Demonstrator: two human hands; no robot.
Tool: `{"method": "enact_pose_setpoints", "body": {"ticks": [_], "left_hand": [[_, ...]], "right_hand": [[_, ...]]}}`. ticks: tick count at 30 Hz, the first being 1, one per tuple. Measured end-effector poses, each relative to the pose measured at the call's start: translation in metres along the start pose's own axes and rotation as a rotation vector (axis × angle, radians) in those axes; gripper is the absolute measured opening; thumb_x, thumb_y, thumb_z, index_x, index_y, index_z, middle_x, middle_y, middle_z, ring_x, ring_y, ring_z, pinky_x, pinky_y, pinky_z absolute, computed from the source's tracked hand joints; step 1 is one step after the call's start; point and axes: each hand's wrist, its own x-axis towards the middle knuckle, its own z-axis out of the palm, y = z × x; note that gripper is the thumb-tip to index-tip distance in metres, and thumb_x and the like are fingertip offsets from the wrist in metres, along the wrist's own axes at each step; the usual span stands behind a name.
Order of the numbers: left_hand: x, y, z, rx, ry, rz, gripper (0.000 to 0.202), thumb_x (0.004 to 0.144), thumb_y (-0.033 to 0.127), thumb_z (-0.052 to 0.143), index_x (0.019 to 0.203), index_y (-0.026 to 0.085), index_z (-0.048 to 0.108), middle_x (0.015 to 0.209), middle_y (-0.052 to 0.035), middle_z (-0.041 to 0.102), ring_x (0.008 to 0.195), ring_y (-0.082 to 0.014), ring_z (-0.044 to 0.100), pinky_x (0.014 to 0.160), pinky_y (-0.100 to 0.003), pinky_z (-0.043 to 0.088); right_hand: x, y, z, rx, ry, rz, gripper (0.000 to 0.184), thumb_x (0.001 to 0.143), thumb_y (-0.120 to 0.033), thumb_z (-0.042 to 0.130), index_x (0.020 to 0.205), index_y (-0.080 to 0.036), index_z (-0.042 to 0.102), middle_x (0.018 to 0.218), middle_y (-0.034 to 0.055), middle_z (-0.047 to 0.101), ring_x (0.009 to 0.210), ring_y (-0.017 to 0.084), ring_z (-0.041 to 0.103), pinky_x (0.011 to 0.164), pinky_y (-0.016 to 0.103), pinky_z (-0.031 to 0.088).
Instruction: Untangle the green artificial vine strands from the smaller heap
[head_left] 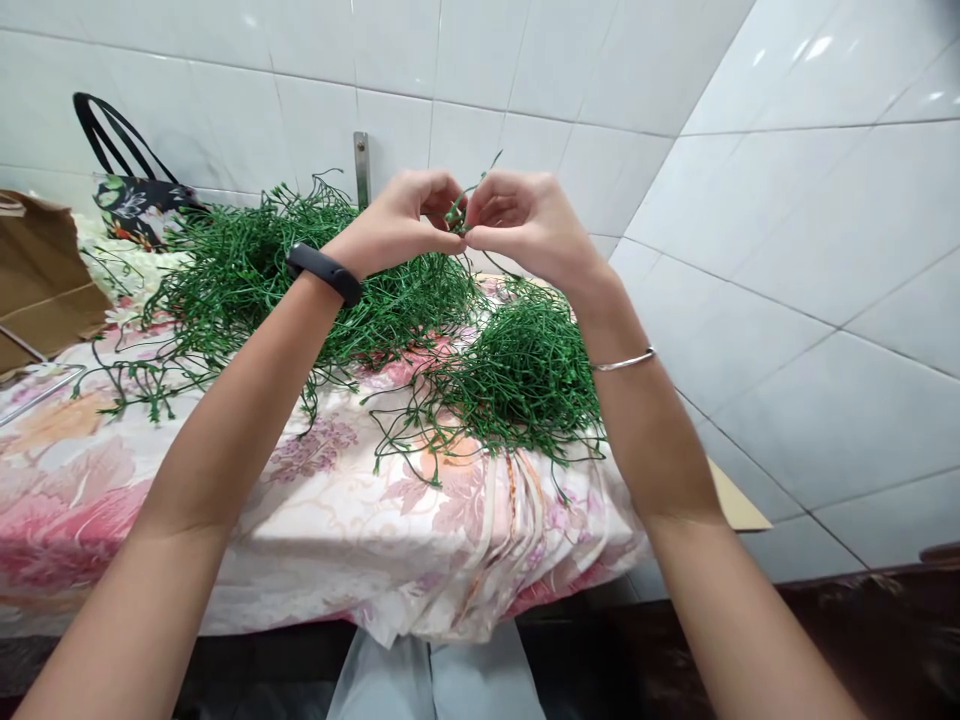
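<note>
My left hand (pixel 418 215) and my right hand (pixel 525 222) meet above the table, fingertips pinched close together. Between them is a thin green artificial stem (pixel 453 215); its tip sticks up above the fingers. Both hands are closed on it, though the exact grip points are partly hidden by the fingers. Behind and below my left hand spreads a large heap of green artificial stems (pixel 247 265). A smaller pile of the same stems (pixel 525 375) lies below my right hand.
A floral tablecloth (pixel 315 540) covers the table. At the left are a brown paper bag (pixel 45 280), white artificial flowers (pixel 105 255) and a dark floral bag (pixel 142 205) with black handles. White tiled walls (pixel 787 250) enclose the back and right. A metal bracket (pixel 361 165) stands against the back wall.
</note>
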Motion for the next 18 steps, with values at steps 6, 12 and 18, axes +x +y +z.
{"method": "enact_pose_setpoints", "body": {"ticks": [6,12,18], "left_hand": [[0.000,-0.001,0.000,0.028,-0.018,0.037,0.026,0.057,0.005,0.067,0.078,0.016,0.058,0.072,-0.0004,0.057,0.070,-0.0122,0.055,0.062,-0.026,0.039],[-0.002,0.004,0.001,-0.060,-0.078,0.015,0.019,0.061,0.003,0.063,0.074,0.014,0.055,0.070,0.0001,0.057,0.069,-0.0100,0.055,0.063,-0.025,0.039],[0.002,-0.007,-0.002,0.019,-0.068,0.058,0.019,0.062,0.000,0.059,0.075,0.012,0.053,0.068,0.0001,0.055,0.065,-0.0085,0.052,0.058,-0.023,0.038]], "right_hand": [[0.002,0.006,-0.001,0.069,-0.035,0.025,0.007,0.067,-0.020,0.059,0.068,-0.023,0.053,0.074,-0.0020,0.061,0.075,0.013,0.057,0.064,0.027,0.046],[0.001,0.005,-0.001,0.163,-0.054,0.015,0.012,0.067,-0.017,0.061,0.067,-0.022,0.051,0.066,-0.0033,0.058,0.067,0.011,0.057,0.062,0.025,0.046],[0.004,0.006,0.001,0.234,-0.103,0.007,0.008,0.066,-0.013,0.062,0.066,-0.018,0.056,0.059,-0.0021,0.057,0.058,0.009,0.055,0.054,0.022,0.044]]}}
